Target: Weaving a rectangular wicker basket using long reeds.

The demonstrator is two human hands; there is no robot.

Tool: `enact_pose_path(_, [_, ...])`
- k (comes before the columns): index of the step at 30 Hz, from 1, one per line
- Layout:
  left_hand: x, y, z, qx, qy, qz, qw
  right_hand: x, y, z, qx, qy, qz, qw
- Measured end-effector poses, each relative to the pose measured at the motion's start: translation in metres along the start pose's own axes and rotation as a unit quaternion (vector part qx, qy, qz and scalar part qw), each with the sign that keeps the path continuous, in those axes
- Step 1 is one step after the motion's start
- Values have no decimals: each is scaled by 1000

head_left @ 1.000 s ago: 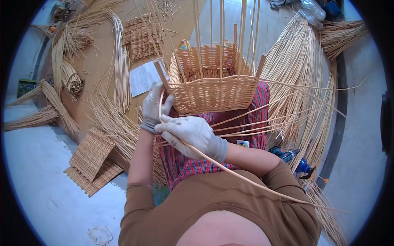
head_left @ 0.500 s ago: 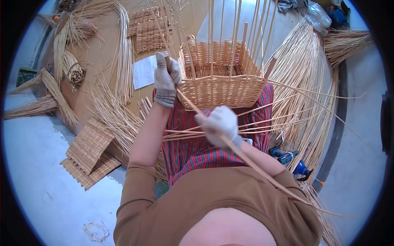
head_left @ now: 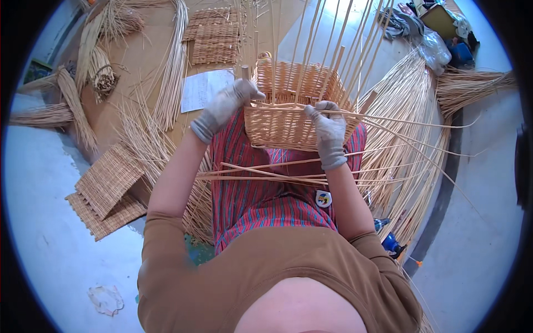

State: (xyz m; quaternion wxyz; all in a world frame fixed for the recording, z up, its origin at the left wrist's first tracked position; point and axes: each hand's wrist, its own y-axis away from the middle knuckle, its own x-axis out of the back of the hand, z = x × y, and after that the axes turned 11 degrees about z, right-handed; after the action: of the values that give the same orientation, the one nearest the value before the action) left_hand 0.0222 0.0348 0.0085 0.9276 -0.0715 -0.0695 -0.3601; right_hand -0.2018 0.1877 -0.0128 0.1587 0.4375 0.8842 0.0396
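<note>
The pale floor (head_left: pixel 50 211) runs around the person, with a brown sheet (head_left: pixel 145 58) spread over it from 10 to 12 o'clock. On that sheet lie a sheet of paper (head_left: pixel 201 91) at 11 o'clock, woven panels (head_left: pixel 215 44) just beyond it, and a tied bundle (head_left: pixel 104 72) at 10. Two overlapping woven mats (head_left: pixel 108 180) lie toward 8 to 9 o'clock, and a white scrap (head_left: pixel 105 301) between 7 and 8. A fan of canes (head_left: pixel 408 89) spreads at 2, with a blue tool (head_left: pixel 391 244) at 4. The striped lap (head_left: pixel 277 208) bears loose canes (head_left: pixel 250 178), with the basket (head_left: pixel 288 127) toward 12.
</note>
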Motion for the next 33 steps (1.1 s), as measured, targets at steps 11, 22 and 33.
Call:
enact_pose_path(11, [-33,5,-28,140,170,189,957,-92,4,-89,302,338,-253,854])
enact_pose_path(22, [-37,2,-28,137,174,204,954,5,-2,7,308,-48,-155,937])
enact_pose_path(33, [-45,-16,-25,108,-183,308,927,-5,-6,2,170,-121,-107,972])
